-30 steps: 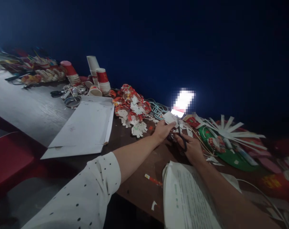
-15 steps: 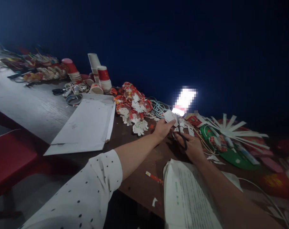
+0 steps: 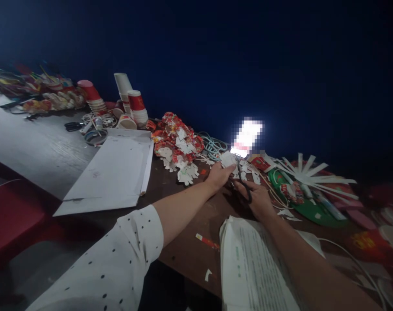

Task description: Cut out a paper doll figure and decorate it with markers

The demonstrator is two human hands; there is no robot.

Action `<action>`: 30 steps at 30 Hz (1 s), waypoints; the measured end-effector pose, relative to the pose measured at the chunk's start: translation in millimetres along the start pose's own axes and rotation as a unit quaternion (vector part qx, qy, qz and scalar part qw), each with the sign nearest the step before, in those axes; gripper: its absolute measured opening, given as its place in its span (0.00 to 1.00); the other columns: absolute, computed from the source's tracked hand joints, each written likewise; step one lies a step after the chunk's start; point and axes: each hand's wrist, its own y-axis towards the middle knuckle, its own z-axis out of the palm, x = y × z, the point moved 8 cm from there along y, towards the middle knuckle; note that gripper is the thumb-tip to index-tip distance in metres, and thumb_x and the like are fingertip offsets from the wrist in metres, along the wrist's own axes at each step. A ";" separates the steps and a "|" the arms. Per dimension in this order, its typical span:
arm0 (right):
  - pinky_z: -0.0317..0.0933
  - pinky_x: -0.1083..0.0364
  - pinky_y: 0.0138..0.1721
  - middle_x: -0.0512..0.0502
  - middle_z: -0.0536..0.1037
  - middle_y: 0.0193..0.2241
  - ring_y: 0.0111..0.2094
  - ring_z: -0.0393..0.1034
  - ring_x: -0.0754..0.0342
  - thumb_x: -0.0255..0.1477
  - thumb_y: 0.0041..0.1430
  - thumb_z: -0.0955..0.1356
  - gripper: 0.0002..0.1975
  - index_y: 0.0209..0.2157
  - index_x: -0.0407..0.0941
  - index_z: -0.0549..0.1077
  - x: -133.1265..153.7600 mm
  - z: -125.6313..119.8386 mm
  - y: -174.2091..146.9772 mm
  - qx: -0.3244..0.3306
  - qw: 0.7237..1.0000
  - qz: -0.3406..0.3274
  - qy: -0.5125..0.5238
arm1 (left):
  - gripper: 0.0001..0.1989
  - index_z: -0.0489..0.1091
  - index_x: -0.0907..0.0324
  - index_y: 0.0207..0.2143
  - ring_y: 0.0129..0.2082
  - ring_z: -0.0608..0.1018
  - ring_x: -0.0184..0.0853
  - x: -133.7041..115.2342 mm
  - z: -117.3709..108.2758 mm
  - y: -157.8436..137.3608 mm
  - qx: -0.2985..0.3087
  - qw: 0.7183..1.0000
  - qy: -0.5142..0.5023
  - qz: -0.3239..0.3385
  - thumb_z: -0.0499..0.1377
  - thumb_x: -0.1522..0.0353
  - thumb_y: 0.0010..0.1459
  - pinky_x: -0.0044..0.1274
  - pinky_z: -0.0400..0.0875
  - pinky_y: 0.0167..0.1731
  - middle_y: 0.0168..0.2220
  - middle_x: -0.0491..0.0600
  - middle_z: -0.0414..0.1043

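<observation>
My left hand point(image 3: 218, 175) pinches a small white piece of paper point(image 3: 228, 158) above the brown table point(image 3: 186, 229). Close beside it, my right hand point(image 3: 256, 194) grips dark-handled scissors point(image 3: 244, 183). The blades point up toward the paper's right side; whether they touch it I cannot tell. White paper scraps point(image 3: 248, 170) lie just behind the hands. To the left is a heap of red-and-white cut paper pieces point(image 3: 180, 144), with white cut-outs point(image 3: 187, 172) at its front.
A glowing, blurred-out screen point(image 3: 246, 136) stands behind the hands. Left are a white flat box point(image 3: 108, 172) and stacked paper cups point(image 3: 137, 108). Right is a green disc point(image 3: 322, 211) with white paper strips. A printed booklet point(image 3: 248, 263) lies in front, and pale cables point(image 3: 212, 144) coil at the back.
The whole view has shifted slightly, so things appear a little further left. Both hands keep their holds on the paper and the scissors.
</observation>
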 end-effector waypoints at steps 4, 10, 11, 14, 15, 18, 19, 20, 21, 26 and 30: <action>0.48 0.60 0.15 0.53 0.66 0.14 0.15 0.56 0.61 0.47 0.44 0.73 0.26 0.37 0.39 0.80 -1.4 -1.6 0.2 0.002 1.000 0.001 -0.006 | 0.07 0.73 0.64 0.31 0.25 0.71 0.28 -0.8 1.1 0.5 0.004 1.000 -0.014 0.000 0.60 0.68 0.50 0.21 0.66 0.32 0.27 0.47 0.74; 0.49 0.59 0.14 0.54 0.65 0.12 0.13 0.56 0.60 0.49 0.44 0.72 0.29 0.39 0.39 0.80 -3.1 -3.2 1.0 0.001 1.000 0.013 -0.007 | 0.06 0.71 0.64 0.29 0.22 0.69 0.28 0.9 0.8 2.6 0.008 1.000 -0.021 -0.014 0.60 0.69 0.49 0.21 0.65 0.29 0.23 0.45 0.72; 0.49 0.59 0.14 0.54 0.65 0.12 0.13 0.57 0.60 0.49 0.44 0.72 0.29 0.39 0.39 0.80 -3.1 -3.5 1.3 0.001 1.000 0.013 -0.006 | 0.06 0.71 0.64 0.29 0.22 0.69 0.27 0.8 0.8 2.7 0.009 1.000 -0.022 -0.014 0.60 0.69 0.49 0.21 0.65 0.28 0.23 0.45 0.71; 0.50 0.59 0.14 0.54 0.66 0.13 0.14 0.58 0.60 0.50 0.43 0.73 0.29 0.38 0.40 0.80 -3.8 -5.7 2.4 -0.002 1.000 0.011 -0.016 | 0.06 0.71 0.63 0.28 0.21 0.69 0.27 -0.1 2.7 2.8 0.019 0.999 -0.029 -0.017 0.61 0.68 0.48 0.20 0.64 0.28 0.23 0.44 0.70; 0.51 0.59 0.14 0.54 0.66 0.13 0.14 0.58 0.60 0.50 0.43 0.73 0.28 0.38 0.40 0.80 -4.6 -6.6 2.9 -0.002 1.000 0.012 -0.019 | 0.07 0.71 0.63 0.28 0.21 0.68 0.27 -0.3 3.7 2.9 0.023 0.999 -0.030 -0.018 0.62 0.68 0.48 0.20 0.64 0.27 0.22 0.44 0.70; 0.52 0.60 0.15 0.54 0.67 0.14 0.14 0.58 0.60 0.50 0.42 0.73 0.27 0.37 0.42 0.81 -9.1 -8.9 5.1 -0.004 1.000 0.020 -0.013 | 0.07 0.71 0.63 0.28 0.21 0.68 0.27 -0.5 4.0 4.0 0.021 0.999 -0.018 -0.019 0.62 0.68 0.48 0.20 0.64 0.27 0.21 0.44 0.69; 0.52 0.60 0.15 0.54 0.67 0.14 0.14 0.58 0.60 0.49 0.42 0.73 0.27 0.37 0.42 0.81 -10.3 -9.2 5.9 -0.002 1.000 0.022 -0.010 | 0.07 0.71 0.63 0.28 0.21 0.69 0.27 -0.5 3.4 4.6 0.017 1.000 -0.012 -0.017 0.62 0.68 0.48 0.20 0.64 0.27 0.21 0.45 0.70; 0.52 0.60 0.15 0.54 0.67 0.14 0.14 0.58 0.60 0.49 0.42 0.73 0.27 0.36 0.42 0.81 -11.1 -9.4 6.7 -0.001 1.000 0.023 -0.010 | 0.07 0.71 0.63 0.28 0.21 0.69 0.27 -0.4 2.6 5.2 0.012 1.000 -0.005 -0.016 0.62 0.68 0.48 0.20 0.64 0.27 0.22 0.45 0.70; 0.52 0.60 0.15 0.53 0.67 0.14 0.14 0.58 0.60 0.49 0.42 0.73 0.26 0.36 0.42 0.81 -11.4 -9.7 7.4 -0.001 1.000 0.023 -0.012 | 0.07 0.72 0.64 0.28 0.22 0.69 0.27 -0.3 2.0 5.7 0.008 1.000 0.000 -0.014 0.62 0.68 0.48 0.20 0.64 0.27 0.22 0.45 0.71; 0.51 0.60 0.14 0.54 0.67 0.14 0.14 0.57 0.60 0.48 0.42 0.73 0.25 0.35 0.42 0.81 -10.9 -11.4 9.0 -0.008 0.999 0.019 -0.031 | 0.06 0.72 0.64 0.29 0.22 0.70 0.27 -0.8 5.0 7.2 0.023 0.999 -0.022 -0.013 0.61 0.69 0.48 0.19 0.64 0.27 0.23 0.46 0.71; 0.53 0.59 0.15 0.53 0.68 0.14 0.14 0.57 0.60 0.47 0.43 0.73 0.24 0.35 0.43 0.81 -11.2 -12.2 9.0 -0.008 0.999 0.017 -0.027 | 0.06 0.71 0.64 0.29 0.20 0.69 0.25 -0.2 4.4 7.9 0.015 0.999 -0.027 -0.022 0.62 0.69 0.48 0.19 0.63 0.25 0.22 0.45 0.70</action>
